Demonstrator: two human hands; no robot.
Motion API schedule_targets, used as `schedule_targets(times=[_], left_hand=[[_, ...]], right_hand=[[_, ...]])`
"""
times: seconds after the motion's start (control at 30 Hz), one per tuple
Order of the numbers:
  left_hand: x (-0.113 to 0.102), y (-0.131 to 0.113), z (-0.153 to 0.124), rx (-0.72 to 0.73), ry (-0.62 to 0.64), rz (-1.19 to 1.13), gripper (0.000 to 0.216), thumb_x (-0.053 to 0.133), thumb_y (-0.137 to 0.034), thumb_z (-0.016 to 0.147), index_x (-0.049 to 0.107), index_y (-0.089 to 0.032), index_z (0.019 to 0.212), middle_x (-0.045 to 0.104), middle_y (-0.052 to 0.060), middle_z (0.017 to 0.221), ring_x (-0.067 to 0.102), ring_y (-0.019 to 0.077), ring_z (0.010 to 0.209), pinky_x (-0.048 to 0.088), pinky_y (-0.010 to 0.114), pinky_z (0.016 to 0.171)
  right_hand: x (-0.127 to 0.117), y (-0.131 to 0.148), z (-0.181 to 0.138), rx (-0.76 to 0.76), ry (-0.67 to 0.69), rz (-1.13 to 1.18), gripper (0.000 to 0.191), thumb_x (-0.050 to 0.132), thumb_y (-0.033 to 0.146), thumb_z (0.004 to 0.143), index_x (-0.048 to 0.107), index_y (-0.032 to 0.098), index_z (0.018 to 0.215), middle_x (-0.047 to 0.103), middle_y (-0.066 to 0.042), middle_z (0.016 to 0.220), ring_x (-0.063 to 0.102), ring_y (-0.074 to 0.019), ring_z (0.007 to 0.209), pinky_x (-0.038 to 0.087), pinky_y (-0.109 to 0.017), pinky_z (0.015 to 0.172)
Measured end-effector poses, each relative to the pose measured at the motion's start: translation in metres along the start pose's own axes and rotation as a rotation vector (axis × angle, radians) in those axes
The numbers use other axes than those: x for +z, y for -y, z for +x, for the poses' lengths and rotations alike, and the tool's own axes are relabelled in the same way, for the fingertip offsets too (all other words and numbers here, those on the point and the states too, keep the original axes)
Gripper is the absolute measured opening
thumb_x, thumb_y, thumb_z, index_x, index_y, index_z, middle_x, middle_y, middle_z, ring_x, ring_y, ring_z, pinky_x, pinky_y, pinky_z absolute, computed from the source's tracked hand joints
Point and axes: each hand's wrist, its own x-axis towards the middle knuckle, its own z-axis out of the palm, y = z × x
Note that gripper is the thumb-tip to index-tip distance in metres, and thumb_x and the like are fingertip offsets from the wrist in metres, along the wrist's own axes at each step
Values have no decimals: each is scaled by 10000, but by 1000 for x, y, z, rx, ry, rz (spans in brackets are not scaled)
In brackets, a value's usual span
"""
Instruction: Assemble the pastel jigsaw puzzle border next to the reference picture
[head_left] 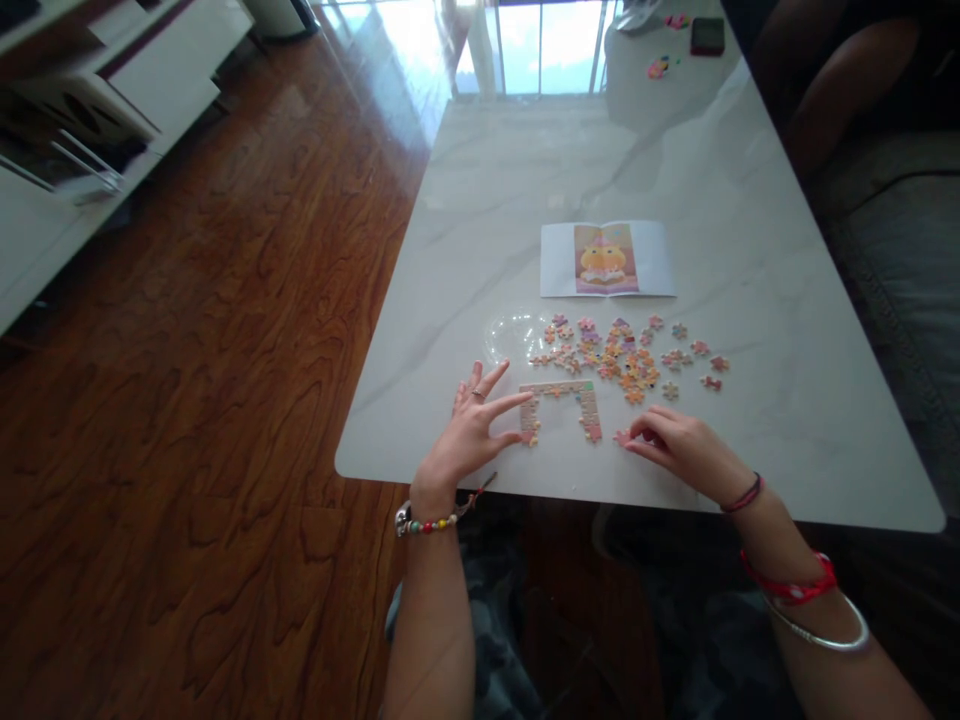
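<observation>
On the white marbled table lies a partly joined jigsaw puzzle (555,388), a strip across the top with a side running down at each end. My left hand (480,422) is spread, its fingertips at the left side of that frame. To the right of the frame, my right hand (667,440) pinches a pink puzzle piece (621,438) at the tabletop. A heap of loose puzzle pieces (619,350) in orange, pink and purple lies just beyond the frame. Behind the heap, a creased picture sheet (606,260) shows a yellow character.
The table (480,220) has its near edge right before me. At its far end are a dark square box (707,36), a few colourful bits (658,67) and clear plastic (637,14). Another person's leg (862,80) shows at the far right. A white cabinet (157,80) stands left.
</observation>
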Motion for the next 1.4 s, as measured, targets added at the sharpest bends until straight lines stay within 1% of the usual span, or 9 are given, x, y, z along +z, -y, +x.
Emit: schedule_targets(times=[0.23, 0.4, 0.5, 0.73, 0.83, 0.93, 1.0, 1.17, 1.4], left_hand=[[4, 1, 3, 4, 47, 38, 288, 605, -337, 715, 601, -368, 1001, 175, -59, 1430, -26, 298, 1315, 65, 587, 1016], [2, 0, 6, -20, 67, 45, 286, 607, -348, 706, 610, -360, 991, 185, -45, 1428, -16, 315, 1313, 94, 603, 1001], [1, 1, 6, -26, 75, 54, 282, 602, -340, 705, 613, -344, 987, 188, -28, 1429, -15, 325, 1310, 104, 607, 996], [-2, -5, 7, 62, 6, 42, 205, 557, -293, 730, 623, -273, 924, 220, 18, 1418, 18, 324, 1311, 140, 604, 993], [-4, -7, 9, 96, -46, 16, 262, 560, -269, 731, 588, -273, 992, 214, 32, 1418, 28, 306, 1315, 174, 576, 1006], [-5, -9, 14, 109, -137, 4, 278, 547, -258, 746, 570, -267, 1024, 246, 38, 1403, 65, 284, 1317, 224, 530, 1019], [-4, -10, 18, 101, -208, 6, 255, 534, -251, 758, 575, -255, 1010, 273, 42, 1387, 97, 275, 1315, 245, 506, 1024], [-2, -12, 28, 80, -364, 18, 219, 516, -253, 776, 568, -248, 989, 321, 42, 1350, 163, 259, 1304, 249, 498, 1032], [1, -6, 31, 82, -372, 28, 209, 520, -256, 775, 566, -244, 979, 364, 51, 1315, 224, 267, 1282, 281, 510, 1012]], right_hand=[[-23, -50, -11, 129, -95, 8, 229, 511, 392, 770, 576, 179, 718, 542, -18, 631, 488, -120, 562, 386, -241, 542], [-23, -57, -12, 179, -51, 60, 192, 524, 358, 754, 599, 189, 701, 578, -16, 646, 511, -126, 593, 394, -238, 558], [-24, -57, -10, 197, -84, 73, 214, 513, 371, 759, 605, 192, 685, 575, -11, 639, 505, -119, 571, 393, -235, 551], [-30, -61, 4, 283, -447, 10, 196, 464, 322, 794, 592, 182, 743, 589, -30, 692, 545, -135, 612, 424, -264, 603], [-26, -61, 14, 288, -528, -6, 174, 476, 299, 786, 601, 186, 825, 595, -44, 778, 566, -144, 647, 442, -283, 630], [-16, -58, 25, 235, -496, -21, 167, 492, 243, 773, 611, 199, 881, 596, -55, 878, 569, -179, 860, 438, -316, 749], [-9, -54, 32, 213, -435, -30, 164, 506, 215, 764, 617, 197, 883, 594, -55, 881, 549, -184, 913, 424, -320, 789], [-2, -47, 43, 229, -315, -56, 134, 487, 197, 783, 610, 184, 834, 576, -52, 852, 539, -161, 845, 410, -295, 770], [-5, -48, 49, 310, -282, -78, 55, 520, 146, 731, 567, 160, 705, 576, -54, 809, 533, -153, 764, 406, -282, 727]])
